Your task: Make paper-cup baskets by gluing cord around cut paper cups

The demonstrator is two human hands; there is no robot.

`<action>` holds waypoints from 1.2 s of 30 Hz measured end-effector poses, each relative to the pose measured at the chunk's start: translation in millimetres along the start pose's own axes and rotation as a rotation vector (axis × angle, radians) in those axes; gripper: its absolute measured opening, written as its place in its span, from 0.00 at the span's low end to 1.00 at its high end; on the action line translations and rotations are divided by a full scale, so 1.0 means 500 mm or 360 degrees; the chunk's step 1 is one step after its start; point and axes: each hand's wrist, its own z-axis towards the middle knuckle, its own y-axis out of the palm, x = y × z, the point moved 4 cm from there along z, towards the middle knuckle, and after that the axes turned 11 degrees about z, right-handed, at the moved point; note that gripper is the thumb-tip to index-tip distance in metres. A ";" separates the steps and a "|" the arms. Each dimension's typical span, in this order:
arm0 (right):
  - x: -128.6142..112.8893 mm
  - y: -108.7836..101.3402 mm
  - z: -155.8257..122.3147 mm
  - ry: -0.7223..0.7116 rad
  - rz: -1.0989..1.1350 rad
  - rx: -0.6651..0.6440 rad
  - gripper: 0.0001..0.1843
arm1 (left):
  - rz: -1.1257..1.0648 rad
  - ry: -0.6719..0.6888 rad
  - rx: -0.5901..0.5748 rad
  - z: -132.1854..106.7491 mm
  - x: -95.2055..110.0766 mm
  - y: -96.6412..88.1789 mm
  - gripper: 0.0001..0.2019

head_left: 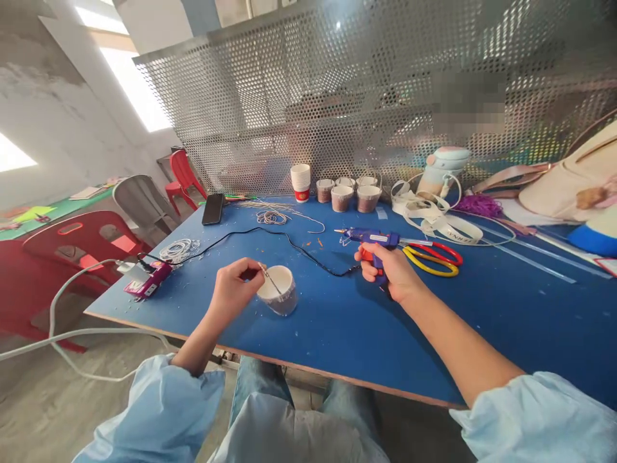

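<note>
My left hand (237,286) pinches a thin piece of twisted cord (272,283), which reaches over the opening of a paper cup (282,302). The cup stands upright near the table's front edge, white inside with a greyish-brown covering outside. My right hand (385,267) is wrapped round the handle of a blue hot glue gun (373,236). Its nozzle points left, above the table and apart from the cup. Just beyond that hand lie scissors (434,257) with one red and one yellow handle.
Several covered cups (342,198) and a stack of paper cups (301,182) stand at the back. A black cable (289,239) crosses the blue table (347,334) to a purple power strip (149,281). A phone (213,209), coiled cord (272,217), a bottle (444,168) and glue sticks (535,260) lie around.
</note>
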 end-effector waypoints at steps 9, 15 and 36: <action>0.023 -0.011 0.006 0.0057 0.0042 -0.0025 0.10 | -0.0211 0.0122 -0.0068 0.075 -0.007 0.024 0.08; 0.032 -0.014 0.003 0.0080 -0.0013 -0.0122 0.13 | -0.0228 0.0282 -0.0174 0.120 0.012 0.058 0.05; 0.039 -0.028 -0.002 0.0215 -0.0201 -0.0059 0.13 | -0.0256 0.0494 -0.0340 0.104 -0.007 0.108 0.06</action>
